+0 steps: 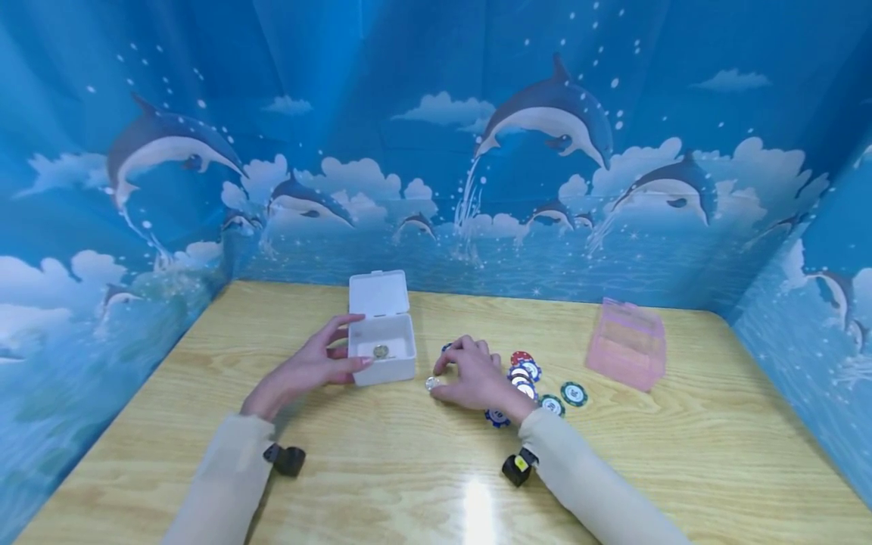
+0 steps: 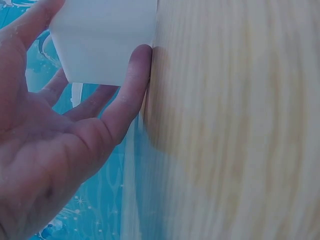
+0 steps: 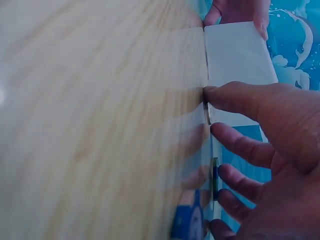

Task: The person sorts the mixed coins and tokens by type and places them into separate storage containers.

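A white box [image 1: 384, 369] stands on the table with its lid hinged up at the back, and a coin [image 1: 381, 351] lies inside. My left hand [image 1: 320, 361] holds the box from its left side, thumb along the front and fingers spread behind; the left wrist view shows the fingers around the box's end [image 2: 105, 45]. To the right of the box, my right hand [image 1: 473, 372] pinches a silvery coin [image 1: 432, 384] at the tabletop. In the right wrist view its thumb and index finger are at the coin's edges [image 3: 209, 114], the other fingers spread.
Several poker chips lie right of and under my right hand, among them a red chip [image 1: 521, 357], a green chip [image 1: 574, 393] and a blue chip [image 1: 498, 418]. A pink translucent box [image 1: 627, 344] stands farther right. A blue dolphin curtain [image 1: 436, 151] hangs behind the table.
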The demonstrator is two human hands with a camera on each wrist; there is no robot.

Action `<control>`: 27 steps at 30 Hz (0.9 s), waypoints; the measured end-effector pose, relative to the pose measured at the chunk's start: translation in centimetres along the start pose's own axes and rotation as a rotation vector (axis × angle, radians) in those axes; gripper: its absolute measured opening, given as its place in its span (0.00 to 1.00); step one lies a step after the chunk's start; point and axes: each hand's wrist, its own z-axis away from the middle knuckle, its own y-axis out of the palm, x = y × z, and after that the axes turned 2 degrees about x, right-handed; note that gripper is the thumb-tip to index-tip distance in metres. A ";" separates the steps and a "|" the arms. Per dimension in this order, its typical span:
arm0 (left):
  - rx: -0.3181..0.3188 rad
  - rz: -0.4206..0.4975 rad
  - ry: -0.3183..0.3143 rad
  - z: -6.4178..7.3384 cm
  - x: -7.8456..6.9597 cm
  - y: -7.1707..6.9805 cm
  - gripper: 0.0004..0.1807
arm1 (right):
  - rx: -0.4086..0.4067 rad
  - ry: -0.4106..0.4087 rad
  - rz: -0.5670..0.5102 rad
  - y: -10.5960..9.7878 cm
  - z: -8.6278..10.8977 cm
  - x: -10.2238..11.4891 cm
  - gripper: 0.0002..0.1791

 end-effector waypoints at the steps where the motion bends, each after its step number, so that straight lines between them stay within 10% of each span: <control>1: -0.001 0.001 -0.002 0.0 0.0 0.0 0.50 | 0.000 0.011 0.005 0.0 -0.1 0.1 0.12; 16: -0.008 -0.013 -0.006 -0.1 0.0 0.0 0.50 | 0.020 0.146 0.044 -0.3 -0.6 2.1 0.14; 27: -0.002 0.000 -0.005 -0.1 0.1 0.0 0.50 | 0.053 0.087 -0.007 -0.9 -0.4 0.8 0.12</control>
